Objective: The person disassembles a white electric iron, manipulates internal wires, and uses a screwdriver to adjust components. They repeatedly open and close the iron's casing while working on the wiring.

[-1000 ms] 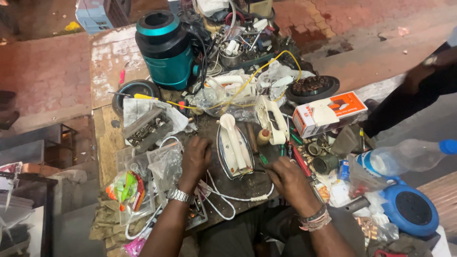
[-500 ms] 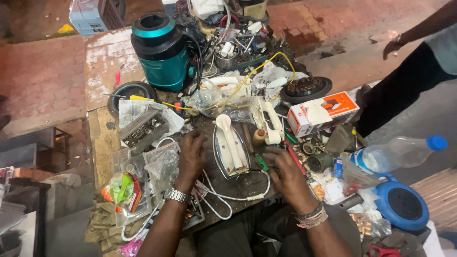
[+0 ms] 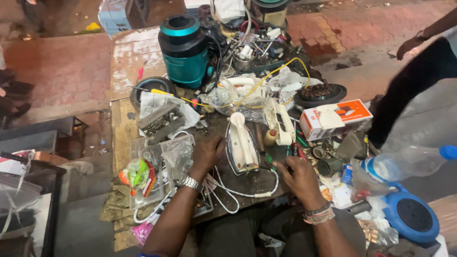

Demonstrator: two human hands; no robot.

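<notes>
The head view looks down on a crowded worktop (image 3: pixel 126 128) where a clothes iron (image 3: pixel 243 145) lies between the person's two hands. Compared with half a second ago, the left hand (image 3: pixel 205 153) rests in much the same place, palm down just left of the iron, fingers loosely curled on the worktop beside a clear plastic bag (image 3: pixel 177 157); it holds nothing that can be made out. The right hand (image 3: pixel 296 177) has come slightly lower and now sits at the iron's near right corner, its fingers pinched together near a small green-handled tool (image 3: pixel 269 159); whether they grip it cannot be told. The iron itself has not shifted, and its white cord (image 3: pixel 247 192) curls in the same loop toward the person. The work seems to be at a pause over the iron's rear end, not a new step. A teal blender base (image 3: pixel 184 50) stands well apart at the back, and another person's dark sleeve (image 3: pixel 409 90) crosses the right edge.
</notes>
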